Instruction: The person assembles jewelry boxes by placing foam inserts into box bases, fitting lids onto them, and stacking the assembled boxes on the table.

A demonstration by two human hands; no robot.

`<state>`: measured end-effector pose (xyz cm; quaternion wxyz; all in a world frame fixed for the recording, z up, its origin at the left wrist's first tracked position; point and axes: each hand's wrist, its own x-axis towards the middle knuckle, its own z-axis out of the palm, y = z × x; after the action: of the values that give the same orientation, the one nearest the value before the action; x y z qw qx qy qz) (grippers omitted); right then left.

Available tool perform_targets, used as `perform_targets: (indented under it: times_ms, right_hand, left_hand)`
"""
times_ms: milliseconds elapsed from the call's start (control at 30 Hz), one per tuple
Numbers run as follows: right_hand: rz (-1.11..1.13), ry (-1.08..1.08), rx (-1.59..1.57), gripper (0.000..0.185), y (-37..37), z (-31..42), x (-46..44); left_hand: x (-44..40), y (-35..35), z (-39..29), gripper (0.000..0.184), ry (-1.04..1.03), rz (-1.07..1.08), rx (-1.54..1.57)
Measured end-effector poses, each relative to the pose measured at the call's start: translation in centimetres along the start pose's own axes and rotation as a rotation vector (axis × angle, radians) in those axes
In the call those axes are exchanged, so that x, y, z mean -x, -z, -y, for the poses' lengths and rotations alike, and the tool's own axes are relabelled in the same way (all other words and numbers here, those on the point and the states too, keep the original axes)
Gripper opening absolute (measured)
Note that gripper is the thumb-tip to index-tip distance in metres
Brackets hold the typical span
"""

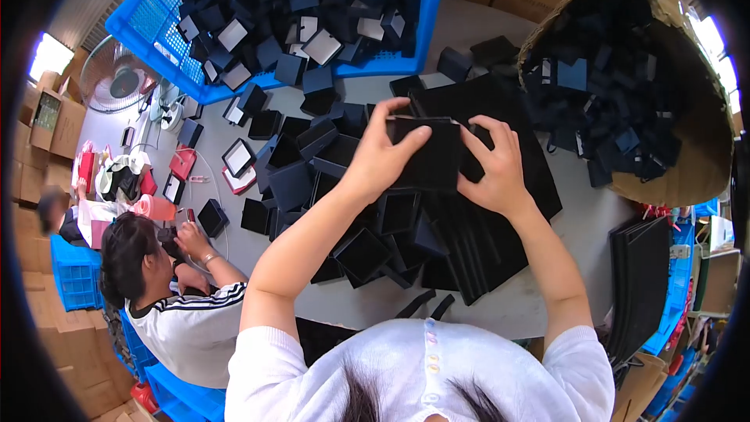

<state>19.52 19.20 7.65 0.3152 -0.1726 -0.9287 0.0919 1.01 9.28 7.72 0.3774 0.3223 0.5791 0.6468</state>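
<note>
Between my two hands is a square black piece, perhaps a small box or a foam insert; which of them I cannot tell. My left hand grips its left side, thumb across the upper face. At its right edge, my right hand is closed with thumb and fingers curved against the piece. Beneath and to the right lie stacked flat black sheets, partly hidden by my hands. To the left spreads a heap of small dark open boxes, several with their hollow insides facing up.
A blue plastic crate full of dark boxes stands at the back. A large cardboard container with more box parts lies at the right. At the left sits a co-worker, hands on a small item. Black panels lean by the right edge.
</note>
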Motion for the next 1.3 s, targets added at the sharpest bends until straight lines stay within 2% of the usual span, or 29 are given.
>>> perform_targets:
  times_ms: [33, 67, 133, 200, 300, 367, 400, 467, 500, 600, 633, 667, 733, 800, 867, 933, 967, 1033, 1067, 1133, 1167, 1200, 1233, 1300]
  right_hand:
    - [0.012, -0.051, 0.034, 0.059, -0.3, 0.5, -0.4]
    - [0.030, -0.140, 0.072, 0.054, -0.7, 0.5, -0.8]
    - [-0.008, -0.220, 0.037, 0.051, -2.1, -0.5, -0.9]
    - [-0.182, -0.164, -0.178, 0.049, -2.3, 0.5, -1.3]
    - [-0.269, 0.110, -0.132, 0.043, -3.3, 2.7, -1.0]
    - [-0.232, 0.013, -0.180, 0.039, -4.0, 2.5, -1.2]
    - [-0.226, -0.036, -0.249, 0.038, -4.3, 2.3, -1.4]
    - [-0.151, 0.123, -0.229, 0.038, -3.8, 2.6, -1.8]
    - [-0.132, 0.165, -0.249, 0.041, -3.5, 2.7, -2.1]
    - [-0.068, 0.165, -0.465, 0.051, -2.9, 2.1, -2.7]
    - [-0.124, 0.080, -0.544, 0.054, -3.2, 1.4, -2.4]
    - [-0.208, -0.030, -0.539, 0.050, -3.5, 0.4, -2.1]
    - [-0.131, -0.165, -0.158, 0.050, -4.2, -3.1, -1.1]
    - [0.021, -0.274, -0.051, 0.052, -6.6, -7.3, 0.9]
    - [0.172, -0.287, 0.062, 0.076, -8.4, -9.9, 3.1]
    - [0.329, -0.277, 0.255, 0.083, -7.8, -9.9, 4.0]
    - [0.342, -0.300, 0.203, 0.081, -7.5, -10.2, 4.7]
    - [0.391, -0.372, 0.133, 0.076, -7.4, -11.4, 7.3]
    - [0.425, -0.419, 0.118, 0.073, -7.6, -11.7, 8.6]
    - [0.468, -0.435, 0.163, 0.067, -7.3, -11.4, 9.1]
    - [0.443, -0.422, 0.211, 0.066, -7.5, -11.5, 9.2]
    - [0.420, -0.409, 0.260, 0.065, -7.6, -11.5, 9.4]
    - [0.423, -0.411, 0.270, 0.065, -7.7, -11.5, 9.6]
    - [0.365, -0.473, 0.249, 0.067, -8.3, -11.7, 9.7]
  left_hand:
    - [0.2, 0.6, 0.1, 0.016, -0.104, 0.031, -0.130]
    - [-0.5, 1.9, 0.3, 0.016, -0.075, 0.023, -0.218]
    - [-1.1, 3.1, 0.8, 0.016, -0.123, -0.121, -0.319]
    - [-1.5, 3.3, 1.2, 0.018, -0.162, -0.179, -0.307]
    - [-0.7, 3.1, 2.2, 0.020, -0.138, -0.223, -0.238]
    - [-0.4, 2.9, 2.2, 0.035, -0.074, -0.128, -0.065]
    - [0.0, 2.5, 1.4, 0.035, -0.074, -0.126, -0.059]
    - [0.9, 1.6, -0.2, 0.055, -0.086, -0.073, -0.077]
    - [1.0, 1.8, -0.2, 0.076, -0.051, -0.005, -0.062]
    - [0.4, 3.5, 0.2, 0.083, 0.018, -0.027, -0.050]
    - [-0.1, 4.8, 0.5, 0.087, -0.054, -0.067, -0.236]
    - [-0.1, 6.1, -0.4, 0.088, -0.085, -0.108, -0.361]
    - [0.3, 8.8, -2.5, 0.090, -0.134, -0.160, -0.538]
    - [-0.1, 12.0, -3.0, 0.091, -0.127, -0.190, -0.574]
    - [-1.0, 15.0, -3.0, 0.090, -0.030, -0.188, -0.704]
    - [-2.0, 17.2, -3.5, 0.083, 0.183, -0.112, -0.537]
    - [-2.5, 18.5, -3.4, 0.083, 0.194, -0.126, -0.546]
    - [-3.5, 20.7, -2.7, 0.077, 0.088, 0.202, -0.817]
    - [-4.2, 20.7, -3.7, 0.073, 0.290, 0.281, -0.900]
    - [-8.0, 23.5, -1.3, 0.075, 0.113, 0.276, -1.222]
    - [-11.0, 23.3, -0.6, 0.076, 0.116, 0.198, -0.997]
    - [-14.7, 23.2, 1.1, 0.078, 0.166, 0.062, -0.977]
    - [-18.9, 23.0, 3.9, 0.081, 0.105, -0.041, -1.090]
    - [-24.6, 19.9, 8.0, 0.090, 0.379, -0.070, -1.365]
